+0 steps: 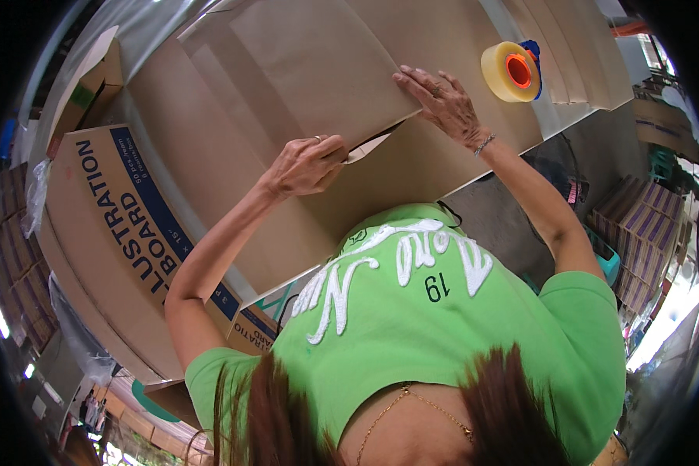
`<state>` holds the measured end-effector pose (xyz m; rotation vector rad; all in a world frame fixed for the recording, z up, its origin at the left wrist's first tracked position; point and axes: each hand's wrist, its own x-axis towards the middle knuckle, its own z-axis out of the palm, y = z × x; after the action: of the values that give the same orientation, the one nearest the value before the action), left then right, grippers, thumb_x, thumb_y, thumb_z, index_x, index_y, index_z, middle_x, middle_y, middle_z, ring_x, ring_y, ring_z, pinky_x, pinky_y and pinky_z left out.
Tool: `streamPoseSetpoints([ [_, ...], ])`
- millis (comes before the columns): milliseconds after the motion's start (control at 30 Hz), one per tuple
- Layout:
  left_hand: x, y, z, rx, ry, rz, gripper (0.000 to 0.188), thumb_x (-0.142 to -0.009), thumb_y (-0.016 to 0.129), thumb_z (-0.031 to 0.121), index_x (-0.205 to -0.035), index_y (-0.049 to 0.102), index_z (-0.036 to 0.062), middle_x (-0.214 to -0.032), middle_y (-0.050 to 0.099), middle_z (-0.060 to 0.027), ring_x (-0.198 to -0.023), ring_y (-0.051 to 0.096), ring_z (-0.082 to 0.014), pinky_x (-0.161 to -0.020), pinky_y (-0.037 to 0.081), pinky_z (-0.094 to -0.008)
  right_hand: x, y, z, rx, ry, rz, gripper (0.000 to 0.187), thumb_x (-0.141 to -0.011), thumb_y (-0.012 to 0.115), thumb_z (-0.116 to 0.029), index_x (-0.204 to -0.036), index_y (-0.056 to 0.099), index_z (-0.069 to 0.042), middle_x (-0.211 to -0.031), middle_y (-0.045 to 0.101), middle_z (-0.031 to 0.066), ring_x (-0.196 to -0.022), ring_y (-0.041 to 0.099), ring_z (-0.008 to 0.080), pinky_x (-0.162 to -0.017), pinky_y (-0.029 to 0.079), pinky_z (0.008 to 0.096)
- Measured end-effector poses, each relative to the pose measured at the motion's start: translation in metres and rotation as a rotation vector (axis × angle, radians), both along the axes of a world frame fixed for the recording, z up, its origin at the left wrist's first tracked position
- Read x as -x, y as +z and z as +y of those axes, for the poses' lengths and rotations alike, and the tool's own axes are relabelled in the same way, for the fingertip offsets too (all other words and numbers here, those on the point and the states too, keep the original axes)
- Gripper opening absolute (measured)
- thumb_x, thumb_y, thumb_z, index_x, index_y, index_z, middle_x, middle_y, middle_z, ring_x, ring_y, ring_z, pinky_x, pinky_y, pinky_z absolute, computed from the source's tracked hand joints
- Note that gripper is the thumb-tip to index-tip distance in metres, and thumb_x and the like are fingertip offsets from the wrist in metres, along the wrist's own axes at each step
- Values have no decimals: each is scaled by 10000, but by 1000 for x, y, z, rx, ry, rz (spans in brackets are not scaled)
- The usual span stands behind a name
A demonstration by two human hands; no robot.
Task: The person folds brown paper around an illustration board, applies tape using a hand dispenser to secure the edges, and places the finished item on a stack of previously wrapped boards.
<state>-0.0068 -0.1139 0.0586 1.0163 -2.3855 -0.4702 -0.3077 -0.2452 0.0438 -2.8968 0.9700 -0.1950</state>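
Note:
A brown cardboard box (412,167) lies in front of me with a broad flap (318,70) across its top. My left hand (309,165) is closed at the flap's near edge, fingers curled around it. Beside those fingers a gap shows under the edge, with a pale strip (369,147) inside. My right hand (446,107) rests on the flap's right corner, fingers stretched out and slightly apart. To the right of that hand, a roll of clear tape (505,71) with an orange core and a blue part behind it stands on the cardboard.
A printed carton (124,233) with dark blue bands stands close to my left forearm. Another open carton (93,89) is at the far left. Stacks of flat cardboard (637,233) sit on the right, near a teal plastic stool (603,256).

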Motion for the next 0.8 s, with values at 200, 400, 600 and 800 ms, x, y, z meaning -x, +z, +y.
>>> streamPoseSetpoints([
  [200,-3,2,2,46,101,11,80,-796,643,134,-827,601,73,-834,520,-48,-663,582,-210,-601,505,-344,10,1,15,-177,-190,-447,519,-868,630,-183,-1362,474,-214,-1321,532,16,-1125,551,214,-976,387,393],
  [400,0,8,-2,48,166,-61,98,-846,619,179,-815,616,86,-806,521,-33,-760,576,-184,-716,444,-324,-66,37,43,-354,270,-445,274,-824,696,-239,-1074,633,-147,-1012,625,18,-1022,564,212,-920,391,376],
  [600,0,8,-3,29,203,-115,122,-864,588,191,-876,654,89,-863,535,-25,-853,571,-156,-841,378,-334,-95,30,9,-616,328,-363,161,-773,749,-208,-824,635,-107,-816,598,-3,-895,559,191,-958,368,369],
  [800,2,8,0,-70,308,-90,180,-862,640,238,-932,631,72,-933,553,-51,-940,561,-229,-874,384,-374,-102,28,4,-641,368,-357,307,-796,665,-375,-806,585,-78,-791,567,23,-853,536,200,-1022,294,378],
])
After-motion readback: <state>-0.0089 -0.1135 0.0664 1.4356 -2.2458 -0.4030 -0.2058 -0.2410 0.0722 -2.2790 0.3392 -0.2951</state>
